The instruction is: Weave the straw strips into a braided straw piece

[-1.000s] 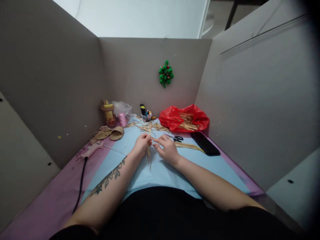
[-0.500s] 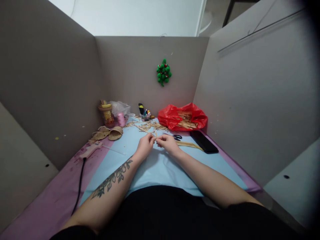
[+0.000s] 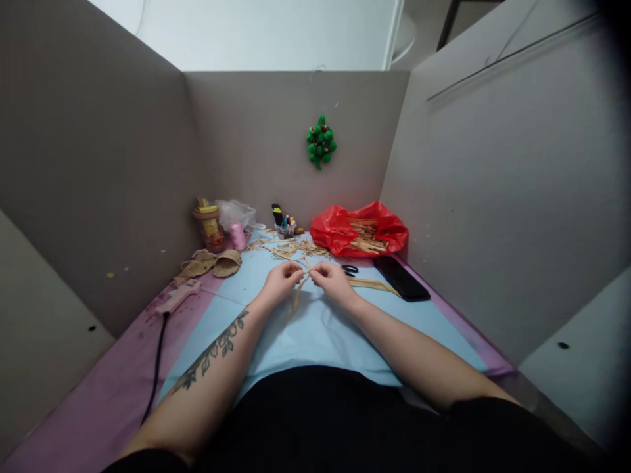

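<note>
Between my hands is a thin tan straw strip (image 3: 296,301), its loose end hanging down toward the blue sheet. My left hand (image 3: 282,280) pinches it from the left, fingertips closed. From the other side my right hand (image 3: 331,280) pinches the same strip, the fingertips of both hands nearly meeting. Black-handled scissors (image 3: 350,269) lie just beyond my right hand, partly hidden by it. More flat straw strips (image 3: 374,284) rest on the sheet to the right of that hand.
A red plastic bag (image 3: 335,230) of straw stands at the back right, near a black phone (image 3: 401,279). Straw scraps (image 3: 296,248) lie mid-back. To the left are a pink power strip (image 3: 178,297), woven pieces (image 3: 227,263), a pink thread spool (image 3: 237,236) and a lidded cup (image 3: 210,226).
My left hand has shifted slightly left, so the fingertips are a little farther apart. The strip's loose end now hangs visibly below my hands.
</note>
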Demonstrator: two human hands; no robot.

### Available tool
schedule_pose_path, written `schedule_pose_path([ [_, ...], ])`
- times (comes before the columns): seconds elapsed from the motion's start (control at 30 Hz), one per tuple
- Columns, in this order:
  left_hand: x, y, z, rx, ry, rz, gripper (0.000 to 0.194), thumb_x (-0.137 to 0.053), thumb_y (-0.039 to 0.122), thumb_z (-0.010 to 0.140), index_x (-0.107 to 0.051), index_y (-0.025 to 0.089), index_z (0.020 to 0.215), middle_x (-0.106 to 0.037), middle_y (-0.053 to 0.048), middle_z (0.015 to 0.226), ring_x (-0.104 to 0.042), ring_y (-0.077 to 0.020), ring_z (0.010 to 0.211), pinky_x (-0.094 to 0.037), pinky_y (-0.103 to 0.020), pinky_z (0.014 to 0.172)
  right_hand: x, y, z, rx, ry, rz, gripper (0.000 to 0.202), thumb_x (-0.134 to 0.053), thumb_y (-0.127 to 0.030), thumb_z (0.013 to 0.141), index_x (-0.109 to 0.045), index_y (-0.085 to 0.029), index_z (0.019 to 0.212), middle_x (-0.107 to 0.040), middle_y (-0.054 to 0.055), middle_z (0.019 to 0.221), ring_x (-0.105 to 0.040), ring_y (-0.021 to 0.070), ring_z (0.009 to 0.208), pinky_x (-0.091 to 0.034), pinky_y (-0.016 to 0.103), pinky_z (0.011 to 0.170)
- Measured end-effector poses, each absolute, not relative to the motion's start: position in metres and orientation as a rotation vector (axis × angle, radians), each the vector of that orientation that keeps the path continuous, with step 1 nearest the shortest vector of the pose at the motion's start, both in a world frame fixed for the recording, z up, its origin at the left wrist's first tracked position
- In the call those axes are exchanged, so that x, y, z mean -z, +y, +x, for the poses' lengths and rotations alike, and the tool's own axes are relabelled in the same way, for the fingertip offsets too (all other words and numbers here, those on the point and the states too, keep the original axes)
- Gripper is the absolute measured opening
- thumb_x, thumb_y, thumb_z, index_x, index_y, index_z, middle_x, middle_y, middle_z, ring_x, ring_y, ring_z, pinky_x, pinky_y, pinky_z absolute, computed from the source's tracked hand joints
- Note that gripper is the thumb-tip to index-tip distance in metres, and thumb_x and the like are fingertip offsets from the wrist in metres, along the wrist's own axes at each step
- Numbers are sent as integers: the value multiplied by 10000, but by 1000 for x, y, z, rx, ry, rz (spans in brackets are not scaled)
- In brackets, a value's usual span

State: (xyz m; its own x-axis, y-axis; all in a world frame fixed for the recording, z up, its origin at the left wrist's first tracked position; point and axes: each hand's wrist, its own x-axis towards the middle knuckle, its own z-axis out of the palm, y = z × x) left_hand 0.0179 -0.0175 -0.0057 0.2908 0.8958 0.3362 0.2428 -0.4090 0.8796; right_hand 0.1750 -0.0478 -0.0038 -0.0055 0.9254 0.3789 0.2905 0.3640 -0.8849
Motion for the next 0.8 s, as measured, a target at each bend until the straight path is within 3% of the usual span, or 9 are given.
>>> schedule_pose_path([
  [0.3, -1, -32, 16, -1025, 1096, 1872, 244, -552, 331, 704, -665, 115, 715, -614, -18, 591, -505, -108, 534, -373, -211, 523, 3, -52, 169, -443, -1579, -1291, 133, -491, -251, 712, -550, -169, 627, -548, -15, 529, -501, 114, 519, -366, 226, 528],
  [0.6, -1, -51, 31, -1070, 1207, 2354, 235, -458, 230, 809, -683, 173, 773, -668, -51, 747, -568, -152, 684, -389, -249, 659, 6, -45, 164, -1031, -1194, -1213, 99, -561, -247, 604, -549, -149, 591, -578, 5, 531, -563, 120, 512, -397, 205, 471],
  [0.8, 1, -63, 38, -947, 1324, 2684, 225, -450, 231, 829, -664, 185, 882, -614, -102, 831, -533, -208, 834, -389, -309, 781, 7, -42, 165, -1020, -1071, -1161, 81, -552, -217, 545, -521, -155, 501, -478, -38, 426, -413, 74, 413, -316, 197, 416],
])
